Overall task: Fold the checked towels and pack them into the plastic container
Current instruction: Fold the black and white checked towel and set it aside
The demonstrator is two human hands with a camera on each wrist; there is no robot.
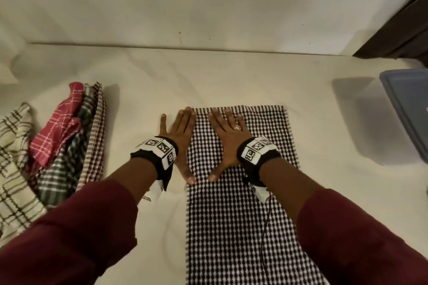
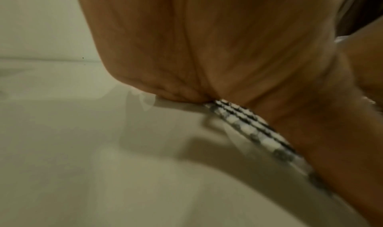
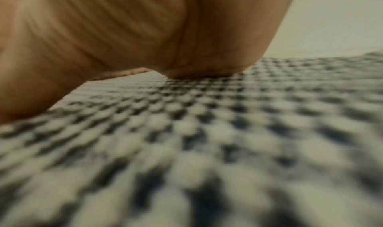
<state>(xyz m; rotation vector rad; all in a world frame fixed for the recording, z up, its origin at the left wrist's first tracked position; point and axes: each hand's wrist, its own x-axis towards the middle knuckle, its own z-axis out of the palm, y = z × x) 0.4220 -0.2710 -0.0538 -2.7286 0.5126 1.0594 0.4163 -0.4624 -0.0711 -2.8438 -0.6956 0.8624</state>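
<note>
A black-and-white checked towel (image 1: 240,203) lies flat as a long strip on the cream surface, running from the middle toward me. My left hand (image 1: 179,136) lies flat with straight fingers across the towel's left edge, partly on the bare surface. My right hand (image 1: 228,139) presses flat on the towel's far part, fingers spread, a ring on one finger. In the left wrist view the palm (image 2: 207,50) rests on the towel edge (image 2: 248,129). The right wrist view is filled by the palm (image 3: 145,34) on blurred checks (image 3: 207,140). The blue plastic container (image 1: 407,109) stands at the right edge.
A heap of other checked towels lies at the left: red (image 1: 58,127), green (image 1: 67,162), brown (image 1: 95,141) and cream (image 1: 14,164). A wall (image 1: 208,2) rises behind the surface. A dark piece of furniture (image 1: 403,28) stands at the back right. A thin cable (image 1: 265,227) trails from my right wristband.
</note>
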